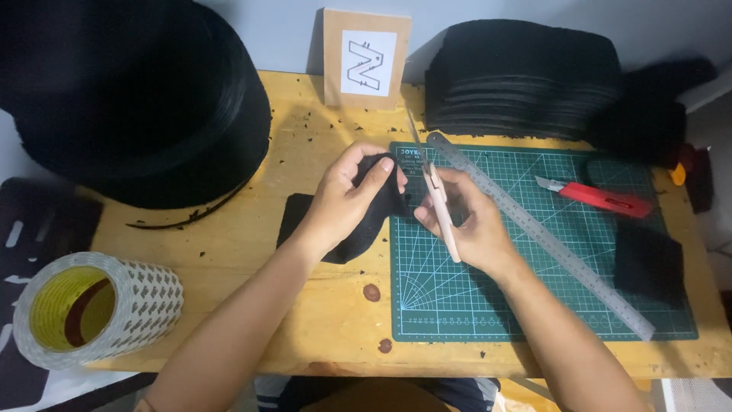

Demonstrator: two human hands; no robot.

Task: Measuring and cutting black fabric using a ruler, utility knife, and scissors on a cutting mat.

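Wooden tabletop [229,252] carries a green gridded cutting mat [457,305]; at its left edge your left hand [347,198] pinches a floppy black foam piece [374,217]. Your right hand [465,221] grips a slim beige craft knife [440,206], blade near those fingers; slipping foam could bring a cut.

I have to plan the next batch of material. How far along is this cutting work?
Done, by the look of it: a stack of cut black foam sheets at the back and one black square piece on the green cutting mat. In hand: left hand holds a black foam piece, right hand a slim beige knife. Left: the big black roll.
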